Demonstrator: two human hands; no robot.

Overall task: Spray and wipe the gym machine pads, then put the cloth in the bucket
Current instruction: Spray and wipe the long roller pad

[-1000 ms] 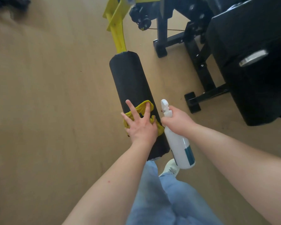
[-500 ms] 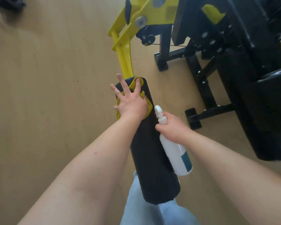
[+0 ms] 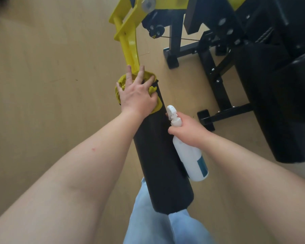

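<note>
A yellow cloth (image 3: 120, 84) is pressed on the far end of the long black roller pad (image 3: 158, 164) by the spread left hand (image 3: 137, 96). A white spray bottle (image 3: 189, 160) is gripped by the right hand (image 3: 187, 132) beside the pad.

Single head-worn wide view, looking steeply down, close over the forearms

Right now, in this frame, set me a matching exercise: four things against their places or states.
1. cloth
2. spray bottle
3. roller pad
4. yellow arm

A. gripped by the right hand
B. black cylinder
C. pressed under the left hand
D. meets the pad's far end

Pairs: 1-C, 2-A, 3-B, 4-D
</note>
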